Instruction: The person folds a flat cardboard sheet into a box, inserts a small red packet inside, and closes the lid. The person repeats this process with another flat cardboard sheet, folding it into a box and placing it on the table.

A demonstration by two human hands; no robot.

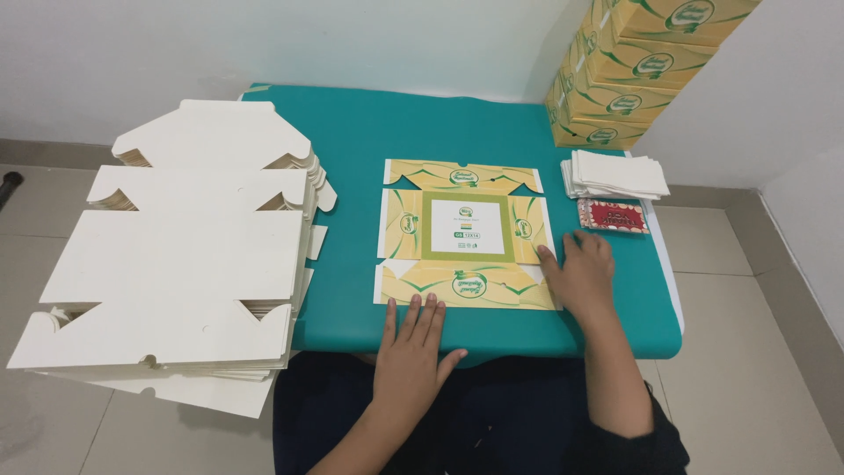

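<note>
While the flat box blank (464,236) lies printed side up in the middle of the teal table (360,141), both hands rest at its near edge. The left hand (411,345) lies palm down, fingers spread and straight, fingertips touching the blank's near flap, gripping nothing. The right hand (582,273) lies flat at the blank's right near corner, fingers loosely extended, thumb on the blank's edge, holding nothing. A tall stack of white blanks (185,264) sits at the left, overhanging the table. White paper sheets (615,173) and a red packet (614,215) lie beyond the right hand. Folded yellow boxes (633,70) stand piled at the far right corner.
</note>
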